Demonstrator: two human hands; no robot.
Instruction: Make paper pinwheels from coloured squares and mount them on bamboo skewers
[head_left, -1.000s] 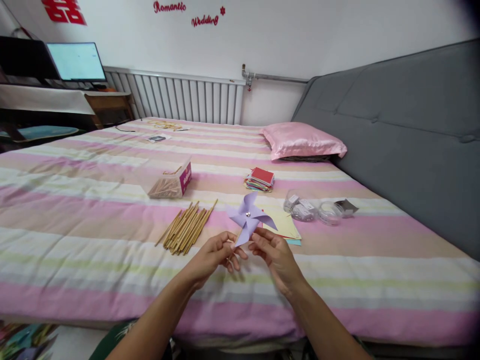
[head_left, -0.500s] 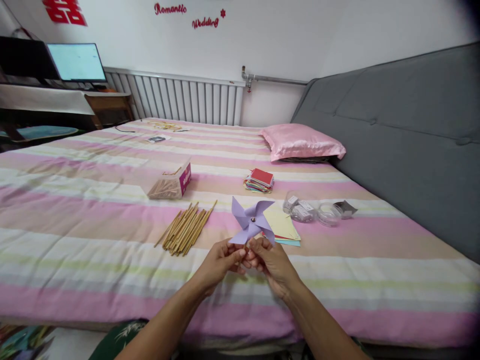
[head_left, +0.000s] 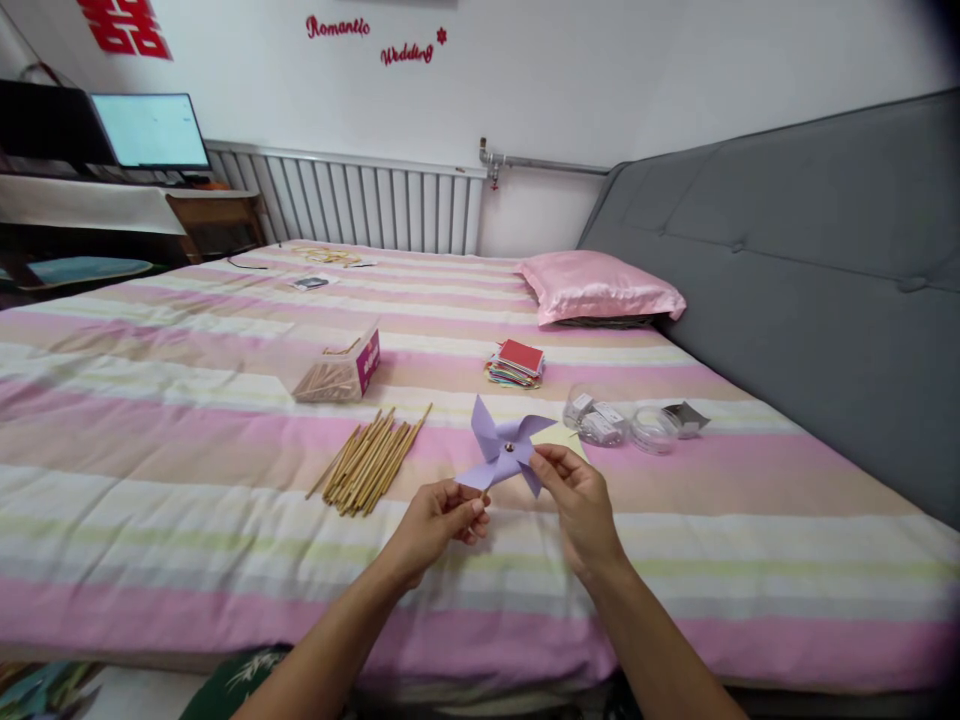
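Pinwheel (head_left: 501, 452): left hand (head_left: 437, 519) pinches stick, right hand (head_left: 579, 497) pinches one vane; best kept light-fingered, stick steady, paper uncreased.

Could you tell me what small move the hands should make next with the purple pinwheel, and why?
Probably a light flick of one blade by the right hand. The left hand grips the purple pinwheel from below, its four blades look folded and pinned at the centre, and the right fingertips already touch a blade edge. A test spin would show whether it turns freely.
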